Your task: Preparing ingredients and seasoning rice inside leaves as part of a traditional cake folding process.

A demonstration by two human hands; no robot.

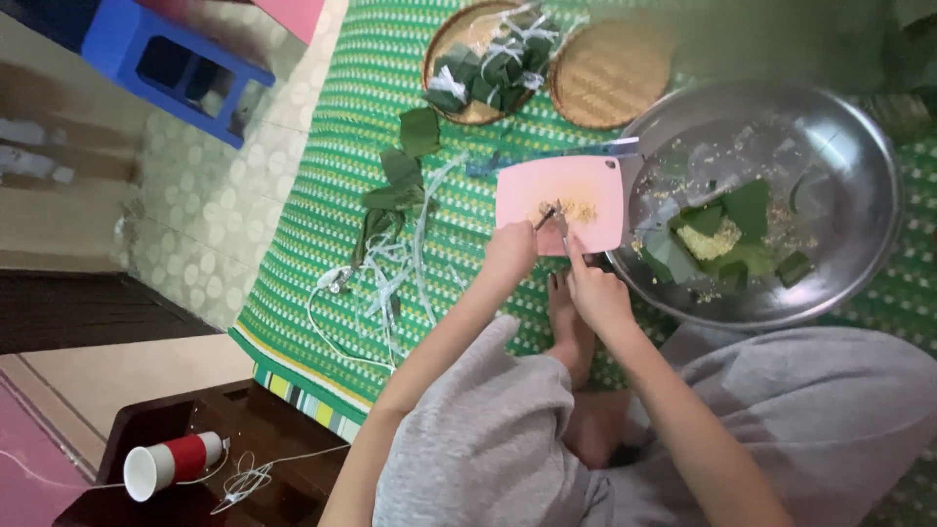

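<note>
On the pink board (pixel 566 200) lies a rice heap (pixel 576 210); the left hand (pixel 509 256) and right hand (pixel 595 293) pinch a small metal tool (pixel 554 217) over it, fingers closed narrow. Beside sits the basin (pixel 859 195) catching leaves (pixel 747 210).

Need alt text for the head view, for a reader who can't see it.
Both hands, left hand and right hand, work a small metal tool over yellow crumbs on a pink board lying on a green mat. Beside it a steel bowl holds green leaves; a round tray of leaf parcels lies beyond.
</note>
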